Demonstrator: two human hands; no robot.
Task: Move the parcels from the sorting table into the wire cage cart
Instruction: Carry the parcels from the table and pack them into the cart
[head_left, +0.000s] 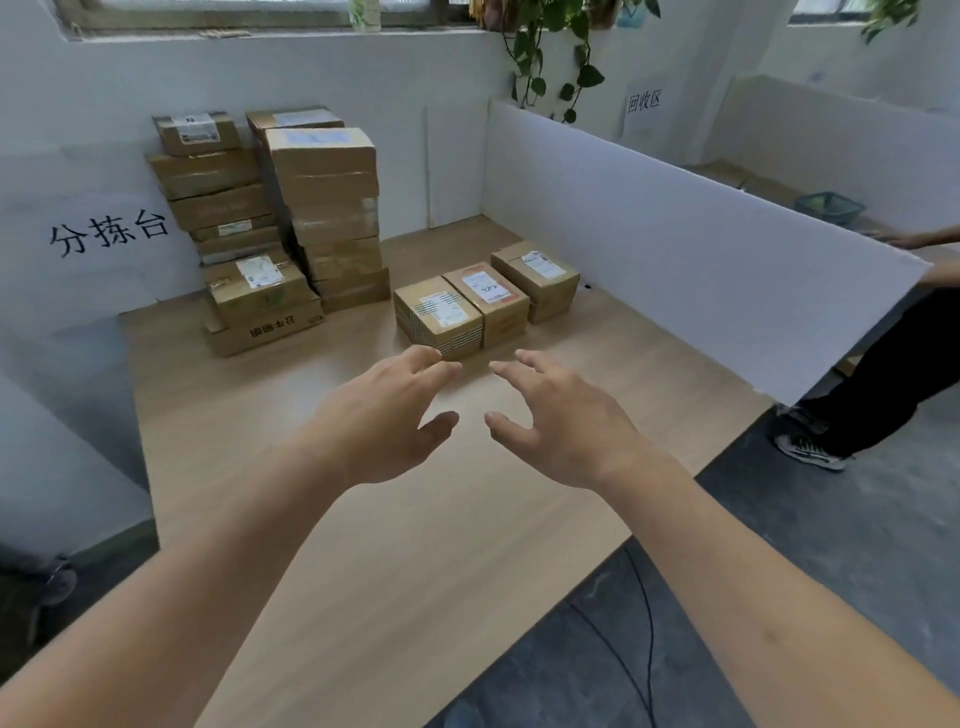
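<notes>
Three small cardboard parcels stand in a row on the wooden sorting table (363, 545): a striped-tape parcel (437, 318) nearest me, a middle parcel (492, 301) with an orange-edged label, and a far parcel (537, 278). My left hand (387, 415) and my right hand (563, 423) hover over the table just short of the striped-tape parcel, fingers spread and holding nothing. At the table's back left, tall stacks of parcels (322, 208) lean against the wall. No wire cage cart is in view.
A white partition board (675, 249) runs along the table's right side. Behind it stands a person in dark trousers (883, 374), one shoe on the grey floor. A black cable (623, 649) lies on the floor. A green basket (831, 208) sits beyond the partition.
</notes>
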